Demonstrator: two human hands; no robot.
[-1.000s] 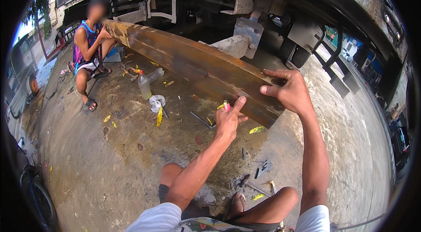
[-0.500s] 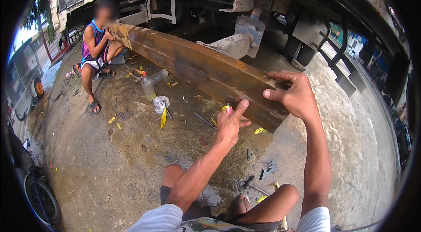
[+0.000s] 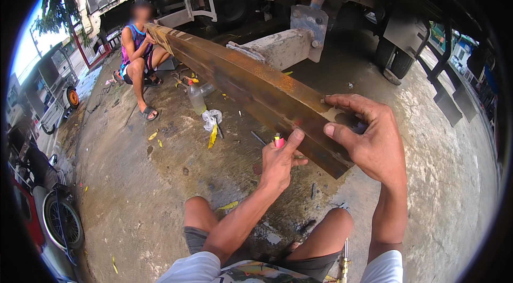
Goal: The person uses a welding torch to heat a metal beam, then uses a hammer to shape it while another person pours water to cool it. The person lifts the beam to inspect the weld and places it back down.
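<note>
A long rusty brown steel beam [image 3: 240,77] runs at a slant from a co-worker at the far left to my hands. My right hand [image 3: 377,136] grips its near end, thumb on the side face and fingers on the top edge. My left hand [image 3: 280,161] holds the lower edge from below, its thumb pressed against the metal. Tucked in that hand is a small pink lighter [image 3: 279,141]. The fingers of my left hand behind the beam are partly hidden. The co-worker [image 3: 136,50] squats with hands at the far end.
Beyond the beam stands a truck chassis with a grey steel arm and bolted plate [image 3: 310,32]. A plastic bottle [image 3: 196,100], a crumpled plastic bag [image 3: 211,118] and yellow leaves lie on the concrete [image 3: 133,176]. Spoked wheels [image 3: 63,220] stand at the left.
The whole view has shifted, so the co-worker and background sit further right and lower. The beam's near end sits lower in the picture, with both hands still on it.
</note>
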